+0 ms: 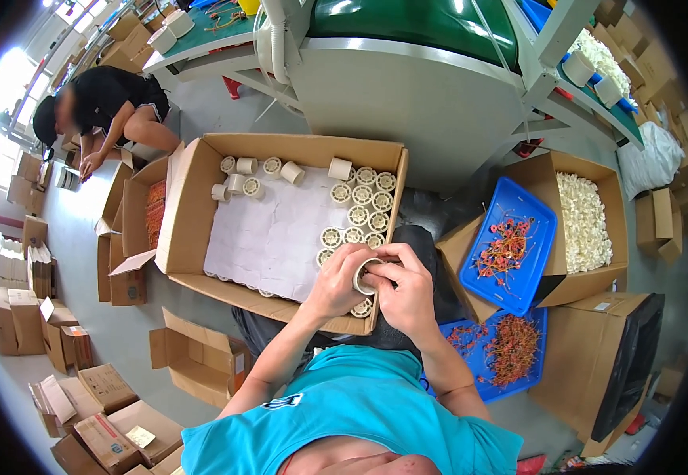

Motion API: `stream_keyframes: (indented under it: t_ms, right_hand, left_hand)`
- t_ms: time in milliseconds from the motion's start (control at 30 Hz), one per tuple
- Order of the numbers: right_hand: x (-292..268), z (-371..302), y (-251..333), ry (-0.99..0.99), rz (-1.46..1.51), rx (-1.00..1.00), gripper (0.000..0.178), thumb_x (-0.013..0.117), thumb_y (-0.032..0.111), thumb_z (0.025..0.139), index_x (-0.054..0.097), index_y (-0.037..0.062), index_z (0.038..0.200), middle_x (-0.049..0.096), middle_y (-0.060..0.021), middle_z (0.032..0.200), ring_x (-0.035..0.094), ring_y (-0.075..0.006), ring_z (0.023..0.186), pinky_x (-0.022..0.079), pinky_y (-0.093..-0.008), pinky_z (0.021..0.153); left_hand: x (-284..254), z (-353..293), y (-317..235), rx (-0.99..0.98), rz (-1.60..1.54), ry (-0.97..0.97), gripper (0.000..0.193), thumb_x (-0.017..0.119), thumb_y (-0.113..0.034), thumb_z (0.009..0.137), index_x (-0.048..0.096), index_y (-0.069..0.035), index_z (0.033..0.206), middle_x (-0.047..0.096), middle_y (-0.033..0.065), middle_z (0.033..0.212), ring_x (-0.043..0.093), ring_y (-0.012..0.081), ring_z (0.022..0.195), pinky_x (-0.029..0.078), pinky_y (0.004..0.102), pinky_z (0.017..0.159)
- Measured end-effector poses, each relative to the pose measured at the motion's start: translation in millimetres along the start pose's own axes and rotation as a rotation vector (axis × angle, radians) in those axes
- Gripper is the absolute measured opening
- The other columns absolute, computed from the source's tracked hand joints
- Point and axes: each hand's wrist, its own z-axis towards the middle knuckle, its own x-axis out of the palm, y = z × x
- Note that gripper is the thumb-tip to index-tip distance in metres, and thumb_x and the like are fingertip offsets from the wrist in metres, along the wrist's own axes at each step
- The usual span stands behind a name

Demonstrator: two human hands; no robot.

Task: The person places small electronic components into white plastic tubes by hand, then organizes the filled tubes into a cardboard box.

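Observation:
Over the near right corner of a large open cardboard box (296,142), my left hand (334,286) is wrapped round a cream-coloured hollow plastic cylinder (357,277). Its open end is turned toward my right hand (404,291), whose bent fingers grip the rim and reach into the opening. Whether a small part sits between those fingertips is hidden. Several similar cylinders (362,195) stand in rows along the box's right side, their slotted, wheel-like ends up. More cylinders (253,188) lie or stand loosely at the far left. Sheets of pale paper (268,229) line the layer.
To the right, a blue tray (546,224) holds red-and-orange wired parts, next to a box of small white pieces (581,222). A lower blue tray (482,391) carries more wired parts. A machine with a green belt (415,20) stands ahead. Another person (114,103) crouches far left.

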Motion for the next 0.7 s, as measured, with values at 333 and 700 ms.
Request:
stream_keyframes:
  t_ms: [333,700]
  right_hand:
    - [10.1,-3.8,-7.8,-0.08,0.112,0.039,0.016,0.071,-0.008,0.071,0.073,-0.0033,0.086,0.063,-0.0113,0.102,0.066,-0.023,0.088,0.054,-0.0312,0.077]
    - [7.4,-3.2,-12.5,-0.111,0.12,0.027,0.015,0.073,-0.008,0.07,0.073,-0.004,0.085,0.062,-0.0108,0.103,0.065,-0.022,0.087,0.053,-0.0314,0.077]
  left_hand:
    - [-5.1,1.3,3.3,0.07,0.134,0.152,0.064,0.073,0.003,0.056,0.053,-0.001,0.116,0.059,0.0152,0.105,0.059,0.0346,0.09,0.05,0.0418,0.076]
    - [-0.7,7.8,7.3,0.084,0.073,0.158,0.063,0.072,0.004,0.056,0.052,-0.001,0.116,0.059,0.0159,0.106,0.06,0.0351,0.092,0.051,0.0422,0.078]
